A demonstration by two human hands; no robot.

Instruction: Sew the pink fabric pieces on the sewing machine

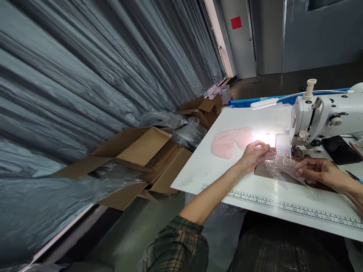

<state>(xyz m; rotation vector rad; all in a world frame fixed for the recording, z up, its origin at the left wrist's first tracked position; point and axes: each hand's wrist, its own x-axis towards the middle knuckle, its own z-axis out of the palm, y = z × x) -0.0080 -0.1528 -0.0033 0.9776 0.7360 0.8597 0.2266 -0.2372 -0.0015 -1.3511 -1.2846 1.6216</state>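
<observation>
Between my two hands is a clear plastic sheet (279,166), shiny and creased, with light glinting off it. My left hand (256,154) pinches its left edge, close to the lit needle area. The right edge is pinched by my right hand (319,172). Under the sheet lies a brown flat panel (263,170) on the tabletop. Just beyond my hands stands a white sewing machine (304,117), its needle area above a metal plate. A pale pink fabric piece (225,141) lies flat to the left of my left hand.
The white table (193,177) has a printed ruler (272,204) along its front edge. A black phone (340,150) rests beside the machine, near a blue-handled tool (356,177). A lamp (263,103) shines from behind. Open cardboard boxes (144,147) stand left of the table, below a grey curtain (99,68).
</observation>
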